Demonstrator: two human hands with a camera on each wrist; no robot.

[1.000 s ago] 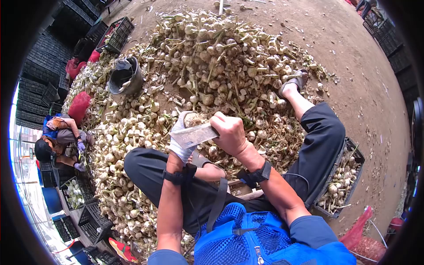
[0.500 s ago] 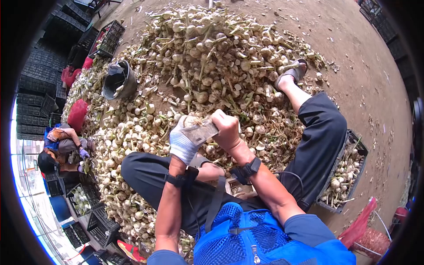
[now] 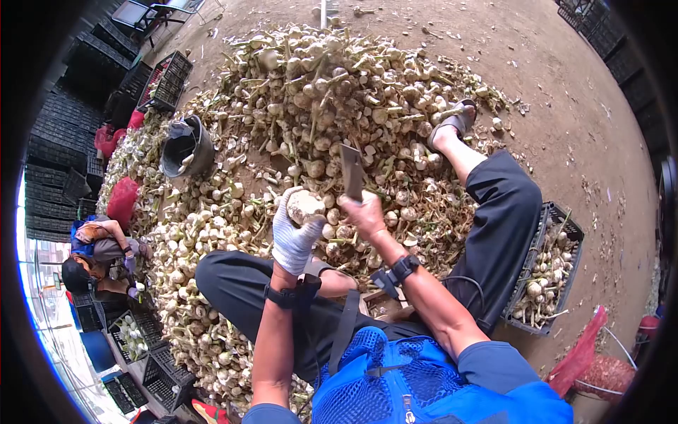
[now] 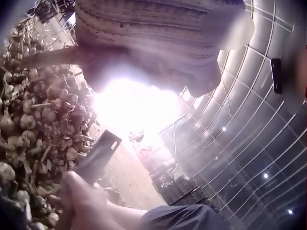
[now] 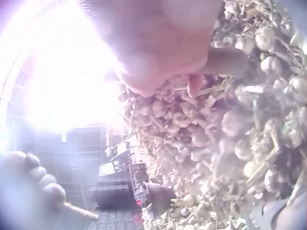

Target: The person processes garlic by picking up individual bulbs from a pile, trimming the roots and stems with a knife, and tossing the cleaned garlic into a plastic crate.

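Head view: I've got the garlic bulb (image 3: pixel 306 205) held up over the heap, in front of the wearer (image 3: pixel 402 374). Bulb's pale and rounded, with a rough, brown-tinged face showing; finer detail too small. Left grip (image 3: pixel 294 239), in a striped glove, is curled round it, thumb on the near side. Right grip (image 3: pixel 366 215), bare, is closed round the knife (image 3: pixel 351 172); broad flat blade points away from the body, apart from the bulb. My left wrist feed shows a slot near its end. Around that, a big garlic heap (image 3: pixel 318 99), stems and skins mixed in, on brown, dirt-like ground (image 3: pixel 565 127). Dark bucket (image 3: pixel 200 152) on the left; black crate (image 3: pixel 571 222) with garlic by the right leg (image 3: pixel 503 233). Farther left: red bag (image 3: pixel 123 200), second person (image 3: pixel 106 240), stacked crates (image 3: pixel 53 152). Glare washes out parts of both wrist feeds.
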